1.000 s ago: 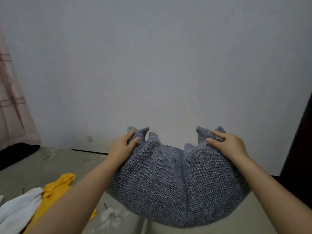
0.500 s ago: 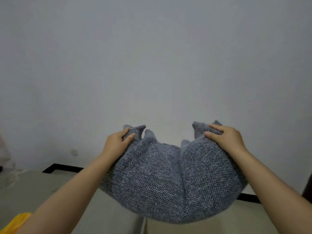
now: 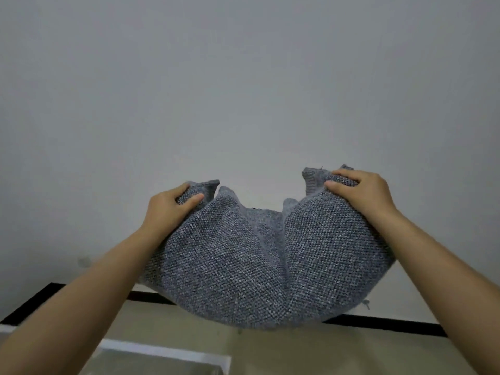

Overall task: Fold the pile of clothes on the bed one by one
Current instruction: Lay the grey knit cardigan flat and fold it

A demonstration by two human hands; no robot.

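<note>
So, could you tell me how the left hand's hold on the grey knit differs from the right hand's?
The left hand sits lower than the right hand. The left hand bunches a plain knit corner, while the right hand grips beside a ribbed edge. Both hands pinch the grey knit garment with thumb and curled fingers, holding it up in front of the wall.

coarse grey knit garment (image 3: 243,266), matt wall (image 3: 243,90)

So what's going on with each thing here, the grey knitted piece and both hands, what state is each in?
Grey knitted garment: lifted off the bed, held up at two bunched top edges, sagging in the middle with a deep central crease.
Left hand: fingers curled, gripping the garment's left top edge.
Right hand: fingers curled, gripping the garment's right top edge.
Beige bed surface: lying flat below the garment.
</note>
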